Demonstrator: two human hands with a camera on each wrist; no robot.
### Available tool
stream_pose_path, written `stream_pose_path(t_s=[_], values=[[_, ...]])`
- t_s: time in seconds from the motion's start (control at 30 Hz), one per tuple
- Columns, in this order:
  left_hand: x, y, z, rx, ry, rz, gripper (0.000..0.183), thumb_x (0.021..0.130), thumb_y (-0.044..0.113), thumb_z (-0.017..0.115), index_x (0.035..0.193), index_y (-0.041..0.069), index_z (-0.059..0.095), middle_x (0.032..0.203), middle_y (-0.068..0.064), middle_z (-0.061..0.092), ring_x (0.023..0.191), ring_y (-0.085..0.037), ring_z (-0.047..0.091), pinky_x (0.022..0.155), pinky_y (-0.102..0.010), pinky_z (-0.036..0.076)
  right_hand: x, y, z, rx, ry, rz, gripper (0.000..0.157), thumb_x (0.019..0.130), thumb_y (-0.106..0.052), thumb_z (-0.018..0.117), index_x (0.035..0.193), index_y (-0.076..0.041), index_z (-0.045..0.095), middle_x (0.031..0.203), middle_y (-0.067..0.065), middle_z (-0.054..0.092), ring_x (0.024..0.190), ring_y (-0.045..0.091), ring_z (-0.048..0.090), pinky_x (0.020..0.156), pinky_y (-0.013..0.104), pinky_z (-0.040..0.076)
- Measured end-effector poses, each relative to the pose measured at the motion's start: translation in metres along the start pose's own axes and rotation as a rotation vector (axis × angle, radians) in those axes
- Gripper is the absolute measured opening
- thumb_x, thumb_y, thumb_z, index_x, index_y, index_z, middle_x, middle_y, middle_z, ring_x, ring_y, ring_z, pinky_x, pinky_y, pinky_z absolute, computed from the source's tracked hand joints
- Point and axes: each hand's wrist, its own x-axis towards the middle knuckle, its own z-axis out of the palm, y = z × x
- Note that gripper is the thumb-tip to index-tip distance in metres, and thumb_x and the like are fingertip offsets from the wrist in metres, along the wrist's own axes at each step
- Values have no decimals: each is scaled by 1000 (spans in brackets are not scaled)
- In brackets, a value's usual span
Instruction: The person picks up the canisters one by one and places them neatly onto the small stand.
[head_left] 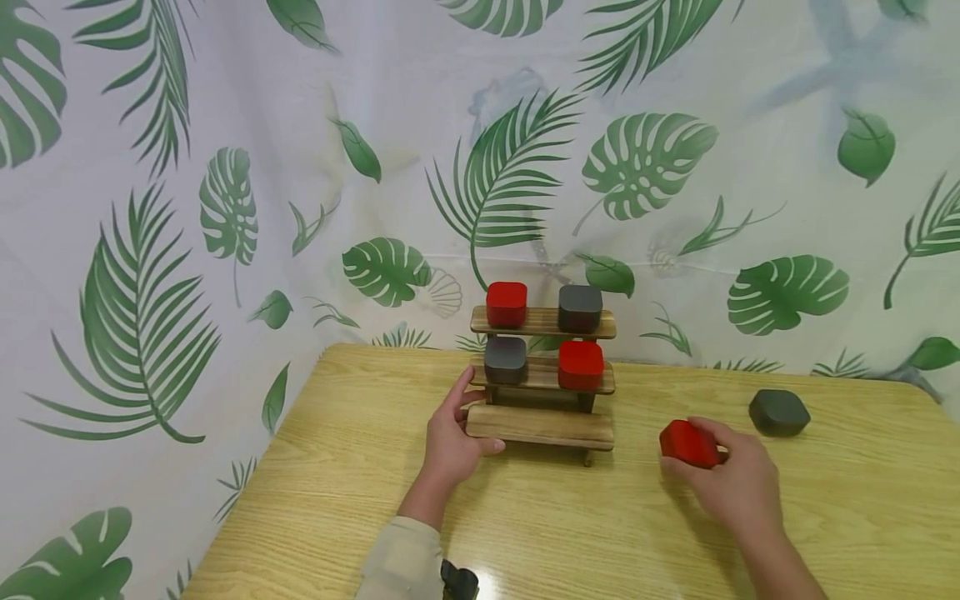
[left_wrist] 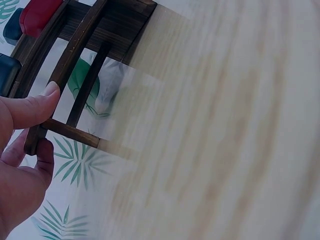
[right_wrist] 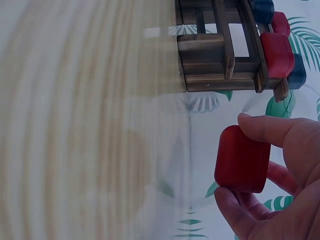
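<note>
A three-tier wooden display stand [head_left: 540,426] is on the table. My left hand [head_left: 452,442] grips the left end of its lowest step; in the left wrist view the thumb lies on one side of the step and fingers curl round the other. Pinched between the thumb and fingers of my right hand [head_left: 738,483] is a small red rounded box [right_wrist: 240,159], held to the right of the stand. The top tier bears a red box [head_left: 507,304] and a dark grey box [head_left: 580,309]. On the middle tier are a grey box [head_left: 506,360] and a red box [head_left: 581,365].
Another dark grey box [head_left: 779,412] lies on the wooden table [head_left: 315,500], beyond my right hand. A leaf-printed cloth [head_left: 300,208] hangs behind the table and along its left side. A black strap-like object [head_left: 459,581] shows by my left sleeve.
</note>
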Motion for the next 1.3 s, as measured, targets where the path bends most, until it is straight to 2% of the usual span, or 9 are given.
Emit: stream_pose_path(t_s=[0.33,0.57,1.0,1.3], values=[[1,-1,-1,17,0,3,112,65,-19,84,155,31,38,135,-6,58,105,-31,53,90,-45,48,-4,-12,11,45,-4,9,73,76,-31,89,137,-4,60,128,28,55,103,45,58,79,52,53],[0,0,-2,24,-5,2,113,65,-18,84,156,31,37,135,-4,58,105,-30,54,100,-46,42,-8,-22,16,51,0,-2,70,77,-28,89,137,-5,60,127,27,53,105,45,56,82,54,52],[0,-1,-1,24,-1,13,114,64,-19,84,156,29,38,134,-6,59,104,-29,54,105,-48,38,-10,-35,25,67,-19,-6,72,77,-31,88,138,-7,59,125,25,52,106,43,54,82,53,52],[0,-1,-1,25,-4,-5,113,65,-19,84,155,32,38,135,-5,58,108,-30,53,106,-48,37,-12,-43,31,83,-24,2,71,78,-31,88,139,-9,59,126,24,51,107,43,53,82,53,53]])
